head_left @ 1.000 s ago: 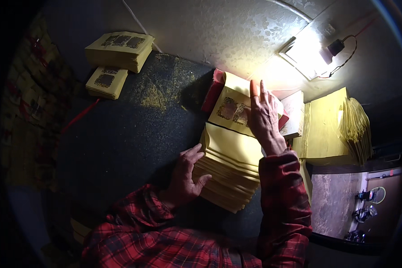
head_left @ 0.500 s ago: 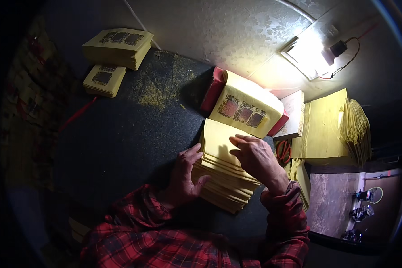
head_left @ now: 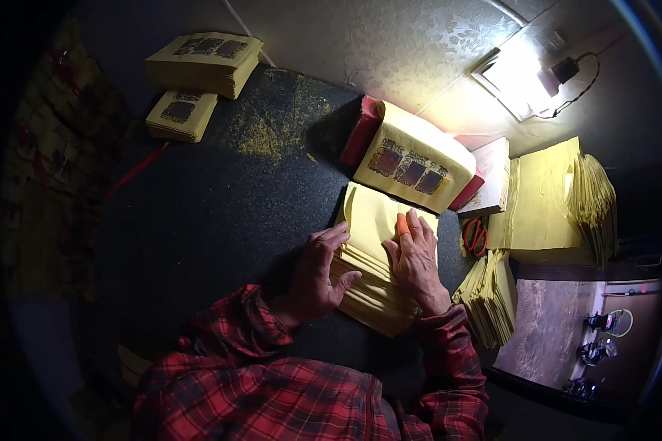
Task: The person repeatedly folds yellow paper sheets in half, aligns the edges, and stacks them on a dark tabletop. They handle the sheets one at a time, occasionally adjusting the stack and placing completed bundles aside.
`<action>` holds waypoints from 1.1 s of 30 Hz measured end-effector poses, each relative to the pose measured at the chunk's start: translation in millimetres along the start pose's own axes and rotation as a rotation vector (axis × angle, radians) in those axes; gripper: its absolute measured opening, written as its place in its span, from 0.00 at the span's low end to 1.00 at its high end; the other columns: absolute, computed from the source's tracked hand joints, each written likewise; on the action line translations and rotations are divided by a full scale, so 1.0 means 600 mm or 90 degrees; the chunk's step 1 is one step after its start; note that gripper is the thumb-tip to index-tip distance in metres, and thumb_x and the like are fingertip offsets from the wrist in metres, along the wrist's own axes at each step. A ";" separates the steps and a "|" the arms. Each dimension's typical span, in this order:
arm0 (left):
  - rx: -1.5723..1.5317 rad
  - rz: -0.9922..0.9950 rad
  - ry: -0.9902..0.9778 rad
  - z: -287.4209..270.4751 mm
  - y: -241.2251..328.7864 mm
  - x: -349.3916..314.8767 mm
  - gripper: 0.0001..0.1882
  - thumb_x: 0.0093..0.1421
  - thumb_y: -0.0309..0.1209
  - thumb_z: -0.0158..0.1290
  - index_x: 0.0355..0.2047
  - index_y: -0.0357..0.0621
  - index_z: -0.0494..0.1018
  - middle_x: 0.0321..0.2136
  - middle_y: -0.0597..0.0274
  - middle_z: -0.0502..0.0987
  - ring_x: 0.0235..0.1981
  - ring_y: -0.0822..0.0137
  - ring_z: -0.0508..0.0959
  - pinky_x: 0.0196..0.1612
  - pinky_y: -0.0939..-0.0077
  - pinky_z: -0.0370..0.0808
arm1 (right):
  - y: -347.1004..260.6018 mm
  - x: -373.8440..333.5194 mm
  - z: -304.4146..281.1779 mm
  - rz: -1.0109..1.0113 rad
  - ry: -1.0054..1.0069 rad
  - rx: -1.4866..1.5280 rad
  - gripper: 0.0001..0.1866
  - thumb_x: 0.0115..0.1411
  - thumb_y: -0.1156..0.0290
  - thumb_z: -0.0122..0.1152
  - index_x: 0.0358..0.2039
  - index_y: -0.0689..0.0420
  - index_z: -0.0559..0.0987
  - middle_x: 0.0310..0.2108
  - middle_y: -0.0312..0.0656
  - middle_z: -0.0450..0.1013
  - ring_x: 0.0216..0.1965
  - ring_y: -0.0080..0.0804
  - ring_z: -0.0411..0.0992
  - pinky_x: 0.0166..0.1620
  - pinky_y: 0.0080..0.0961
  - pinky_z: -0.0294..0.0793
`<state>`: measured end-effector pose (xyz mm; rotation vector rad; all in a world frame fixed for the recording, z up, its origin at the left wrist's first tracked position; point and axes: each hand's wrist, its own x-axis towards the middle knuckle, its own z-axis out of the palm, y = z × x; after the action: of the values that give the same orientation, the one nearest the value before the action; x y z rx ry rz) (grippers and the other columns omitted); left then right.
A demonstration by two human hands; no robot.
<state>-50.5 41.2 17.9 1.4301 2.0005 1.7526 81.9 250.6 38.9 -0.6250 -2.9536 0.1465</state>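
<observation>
The stack of folded yellow paper (head_left: pixel 370 237) lies on the dark table (head_left: pixel 221 228), just beside the printed paper pile (head_left: pixel 421 138). The left hand (head_left: pixel 319 272), thumb spread from fingers, touches the stack's left edge; the right hand (head_left: pixel 417 259), fingers extended, rests on top.

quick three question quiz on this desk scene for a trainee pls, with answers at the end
1. True or false: the left hand is gripping the lit bulb.
2. Which hand wears the orange finger covering?
A) left
B) right
C) both
3. Fill in: the printed yellow sheet lying over the red block shows ____ dark panels in a row.

Key:
1. False; it is at the left edge of the yellow paper stack.
2. B, the right hand.
3. three
</observation>
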 end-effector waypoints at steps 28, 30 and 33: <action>-0.099 -0.201 0.021 -0.060 0.019 0.117 0.19 0.75 0.41 0.55 0.52 0.36 0.80 0.39 0.42 0.84 0.41 0.52 0.87 0.44 0.61 0.82 | 0.041 0.013 -0.087 -0.026 0.205 0.030 0.16 0.64 0.67 0.71 0.50 0.61 0.85 0.61 0.57 0.76 0.60 0.56 0.73 0.63 0.49 0.72; -0.165 -0.243 0.035 -0.103 0.027 0.125 0.21 0.77 0.42 0.51 0.55 0.35 0.79 0.39 0.49 0.86 0.45 0.62 0.85 0.48 0.66 0.81 | 0.047 0.016 -0.101 -0.017 0.218 0.026 0.16 0.64 0.67 0.71 0.50 0.61 0.86 0.60 0.57 0.76 0.60 0.55 0.73 0.62 0.49 0.72; -0.238 -0.195 0.123 -0.164 0.048 0.142 0.25 0.80 0.44 0.47 0.58 0.32 0.76 0.43 0.55 0.84 0.48 0.70 0.82 0.52 0.73 0.78 | 0.048 0.020 -0.111 -0.024 0.228 0.007 0.16 0.63 0.68 0.71 0.50 0.61 0.86 0.60 0.56 0.77 0.59 0.54 0.74 0.62 0.48 0.73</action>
<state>-142.8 27.6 112.9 0.8249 1.7305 2.0385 91.5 286.7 102.6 -0.5308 -2.6147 0.0417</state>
